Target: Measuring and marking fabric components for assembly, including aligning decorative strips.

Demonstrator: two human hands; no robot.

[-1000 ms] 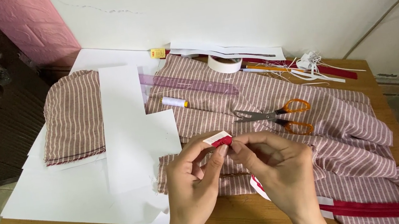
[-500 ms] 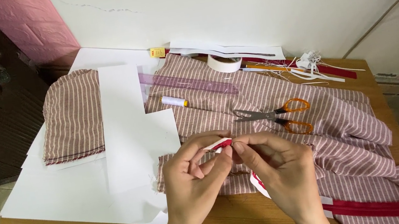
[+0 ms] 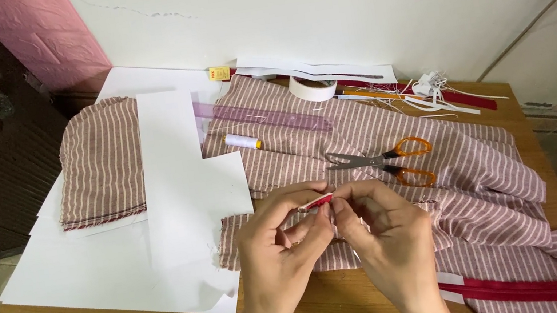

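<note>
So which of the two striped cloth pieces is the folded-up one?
The smaller striped piece at the table's left, lying neatly folded on the white paper sheets. The larger striped cloth sprawls rumpled under the orange-handled scissors, beneath both hands.

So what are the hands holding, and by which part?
Both hands, left hand and right hand, pinch a small red-and-white strip at its end, between thumb and fingers.
</note>
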